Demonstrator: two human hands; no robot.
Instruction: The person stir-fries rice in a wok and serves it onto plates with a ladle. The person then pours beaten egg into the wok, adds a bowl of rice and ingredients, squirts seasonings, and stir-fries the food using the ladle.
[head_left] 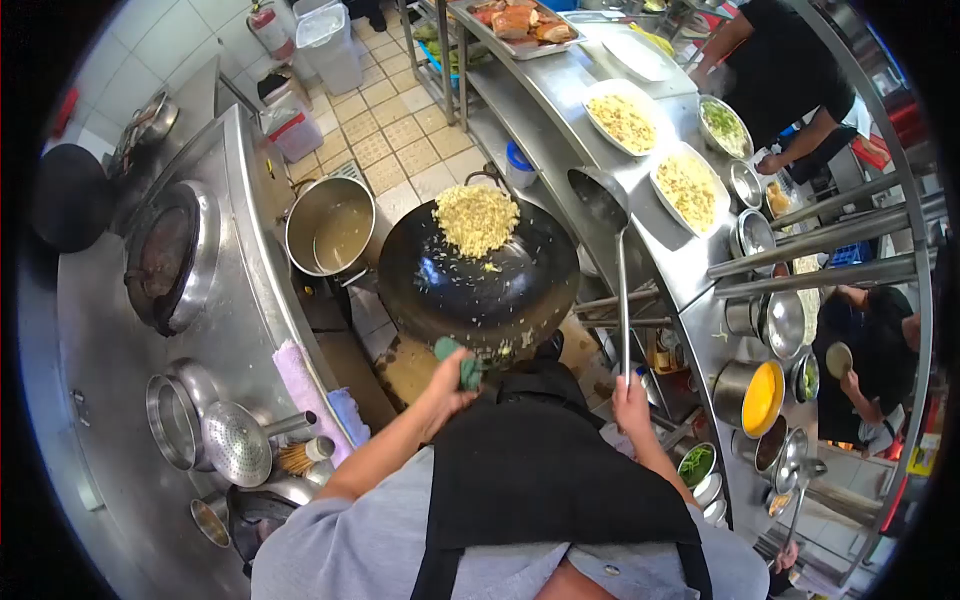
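Wok (535, 265) probably handles heavy, its rice (476, 219) soft: hold the near rim through the green cloth (467, 368) your left hand (449, 389) grips, your right hand (632, 403) clasping the ladle (624, 290).

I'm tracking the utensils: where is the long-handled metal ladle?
In the head view, the ladle is in the right hand, its bowl right of the round black metal wok.

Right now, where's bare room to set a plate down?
Left counter: a bare patch between the burner and strainer, beside the pink towel. Right counter: a mostly bare strip between the nearest rice plate and yellow-filled pot; elsewhere, metal bowls crowd it. The wok and ladle crowd the space between counters.
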